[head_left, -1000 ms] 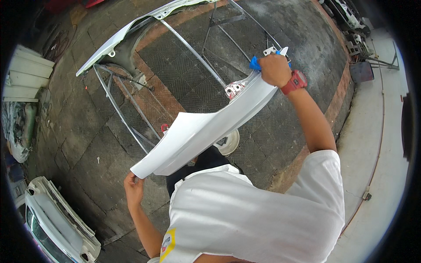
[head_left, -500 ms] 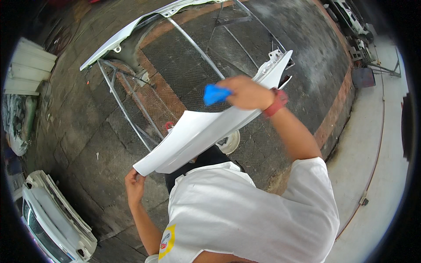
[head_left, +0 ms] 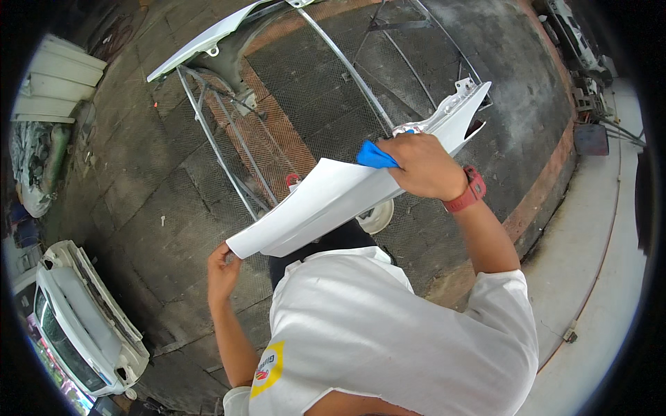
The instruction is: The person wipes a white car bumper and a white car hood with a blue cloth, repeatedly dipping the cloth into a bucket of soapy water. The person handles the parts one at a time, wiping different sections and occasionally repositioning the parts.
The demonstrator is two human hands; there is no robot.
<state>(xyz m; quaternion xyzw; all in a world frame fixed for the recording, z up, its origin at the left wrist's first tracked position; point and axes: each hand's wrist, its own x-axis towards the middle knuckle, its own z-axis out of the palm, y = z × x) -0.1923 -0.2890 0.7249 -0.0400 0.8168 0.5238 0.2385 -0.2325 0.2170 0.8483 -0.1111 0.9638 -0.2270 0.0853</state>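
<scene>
Two bare hands are at a white panel (head_left: 305, 208), which lies along the near edge of a metal stand (head_left: 336, 59), its pointed end at the stand's near right corner and its broader end jutting past the near left one. The right hand (head_left: 429, 166) has its fingers closed around a blue cloth (head_left: 375, 154), part of which shows at the panel's far edge; a red watch (head_left: 474, 187) circles that wrist. The left hand (head_left: 223, 274) touches the panel's left tip with curled fingers, though whether they pinch it I cannot tell. A second white panel (head_left: 208, 38) runs along the stand's far edge, and a white bucket (head_left: 377, 220) shows partly hidden below the first panel
</scene>
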